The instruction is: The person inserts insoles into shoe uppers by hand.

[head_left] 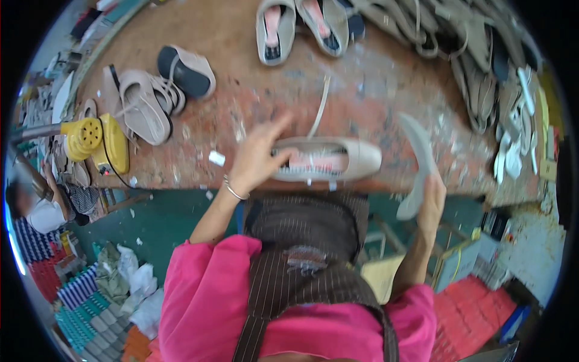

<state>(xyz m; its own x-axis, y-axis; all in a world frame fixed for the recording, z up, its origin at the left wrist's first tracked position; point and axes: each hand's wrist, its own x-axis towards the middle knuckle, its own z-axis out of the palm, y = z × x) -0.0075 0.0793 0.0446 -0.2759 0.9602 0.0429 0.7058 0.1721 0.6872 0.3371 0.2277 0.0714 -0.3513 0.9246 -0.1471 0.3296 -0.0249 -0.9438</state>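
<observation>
A beige slip-on shoe (365,158) lies on its sole at the near edge of the workbench, toe to the right, with pink and black printing inside. My left hand (256,155) is at its heel end, thumb over the opening and the blurred forefinger spread away beyond the shoe. To the right of the toe, my right hand (431,199) grips a thin, curved, pale grey insole (417,151) by its near part. A narrow light strap (321,107) lies on the bench just behind the shoe.
Beige shoes (145,107) sit at the left, near a yellow lamp-like device (99,142) with a cable. Another pair (276,33) stands at the back. Piled shoe parts (476,72) and white pieces (511,145) cover the right side. The bench (235,78) has a worn, stained top.
</observation>
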